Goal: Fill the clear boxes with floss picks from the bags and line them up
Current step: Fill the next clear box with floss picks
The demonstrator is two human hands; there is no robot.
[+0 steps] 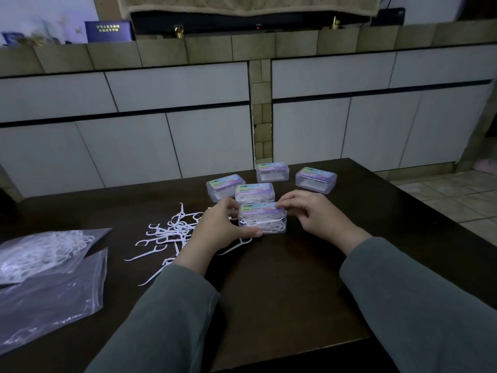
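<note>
A clear box (262, 219) packed with white floss picks sits on the dark table (282, 292), its lid down. My left hand (217, 230) grips its left side, thumb along the front. My right hand (314, 214) holds its right end, fingertips on the lid. Directly behind it stands a second filled box (255, 192). Three more clear boxes stand farther back: one at the left (225, 184), one in the middle (272, 172), one at the right (316, 180). Loose floss picks (169, 232) lie scattered left of my left hand.
Two plastic bags lie at the table's left: one (40, 254) holding floss picks, a flat one (51, 300) nearer me. White cabinet fronts (174, 114) run behind the table. A tiled floor (451, 192) shows at the right.
</note>
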